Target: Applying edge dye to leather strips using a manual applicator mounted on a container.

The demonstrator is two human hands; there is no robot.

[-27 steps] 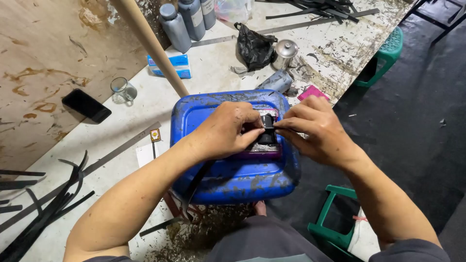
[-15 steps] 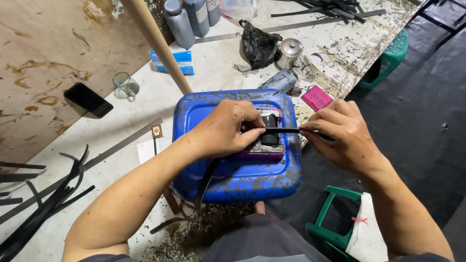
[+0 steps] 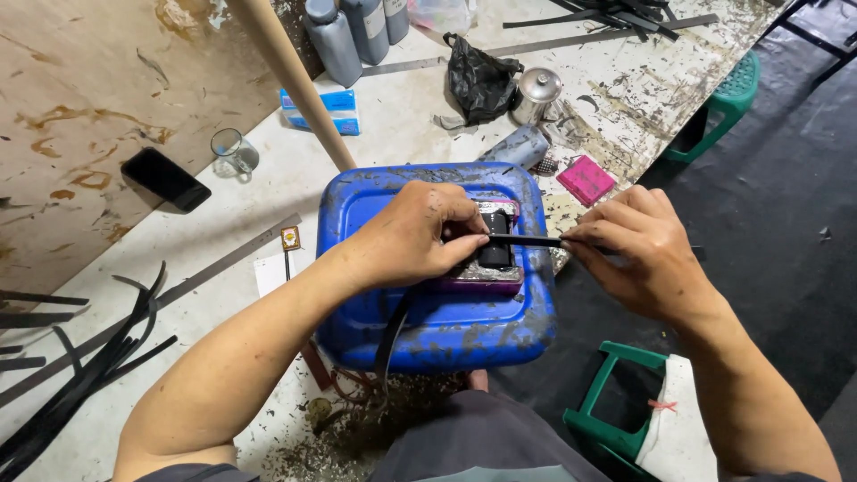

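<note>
On top of the scuffed blue plastic drum, the left hand presses a small black block, fingers closed on it. Just beside, the right hand pinches a thin black strip lying across that block.

A plastic drum stands between the person's knees, against the edge of the workbench. On its top sits a small block. The left hand rests on the drum, left of the block; the right hand is to its right, and a thin strip spans between them. On the bench behind lie a phone, a glass, a bag and bottles. A stool stands right of the drum.
</note>
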